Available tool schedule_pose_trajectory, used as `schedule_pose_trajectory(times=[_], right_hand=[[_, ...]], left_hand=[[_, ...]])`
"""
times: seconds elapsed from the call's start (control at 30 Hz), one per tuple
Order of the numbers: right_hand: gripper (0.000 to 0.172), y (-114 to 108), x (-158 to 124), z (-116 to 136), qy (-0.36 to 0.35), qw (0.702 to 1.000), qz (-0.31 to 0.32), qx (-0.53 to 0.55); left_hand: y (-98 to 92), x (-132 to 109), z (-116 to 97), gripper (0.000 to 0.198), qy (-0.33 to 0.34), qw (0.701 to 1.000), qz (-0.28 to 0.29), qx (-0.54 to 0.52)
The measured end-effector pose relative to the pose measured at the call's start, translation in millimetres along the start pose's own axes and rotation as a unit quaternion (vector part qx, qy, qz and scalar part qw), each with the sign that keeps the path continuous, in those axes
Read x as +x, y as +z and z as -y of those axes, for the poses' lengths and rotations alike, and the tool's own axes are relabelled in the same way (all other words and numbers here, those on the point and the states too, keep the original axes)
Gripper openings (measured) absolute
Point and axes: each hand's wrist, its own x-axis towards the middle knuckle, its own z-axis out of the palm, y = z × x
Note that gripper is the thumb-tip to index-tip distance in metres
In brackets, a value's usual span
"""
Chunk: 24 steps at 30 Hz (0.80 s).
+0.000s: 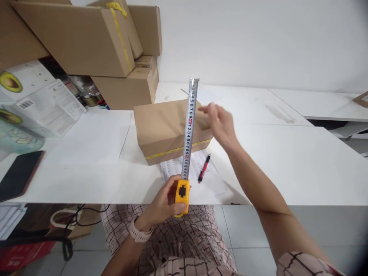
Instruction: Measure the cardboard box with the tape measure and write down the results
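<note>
My left hand (165,201) is wrapped round a yellow tape measure (182,196), with a white watch on its wrist. The tape blade (189,130) stretches out from the case, away from me, its metal hook at the far end. It passes in front of a closed brown cardboard box (161,124), which has a yellow strip along its near lower edge. My right hand (221,124), slightly blurred, is by the box's right end, just right of the blade. Its index finger points left, the other fingers are partly curled, and I see nothing in it.
A red and black pen (204,168) lies on a printed sheet (214,178) in front of the box. Cardboard boxes (86,42) are stacked at the back left, near white avocado-printed boxes (43,103). A dark phone (21,174) rests at the white table's (276,168) left end.
</note>
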Motion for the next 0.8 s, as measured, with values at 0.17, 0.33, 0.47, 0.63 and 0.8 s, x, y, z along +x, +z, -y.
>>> schedule_pose_trajectory(times=[0.17,0.33,0.47,0.63,0.8], right_hand=[[0.066,-24.3,48.7,38.6,0.025,0.989,0.001,0.149],[0.036,-19.7,74.3,47.5,0.024,0.982,0.036,0.186],[0.030,-19.8,61.2,37.7,0.029,0.974,0.014,0.225],[0.031,-3.9,-11.9,25.2,0.073,0.958,0.092,0.263],[0.035,24.6,-104.7,15.3,0.113,0.930,0.215,0.277]], left_hand=[[-0.1,0.7,-3.5,0.065,-0.009,1.000,0.008,0.004],[1.5,1.7,-3.8,0.067,-0.007,1.000,0.014,0.010],[5.7,2.0,-4.3,0.075,-0.003,1.000,0.011,-0.001],[7.4,1.9,-1.3,0.098,0.018,0.999,-0.030,-0.002],[7.6,2.1,2.0,0.098,0.028,0.999,-0.028,-0.005]])
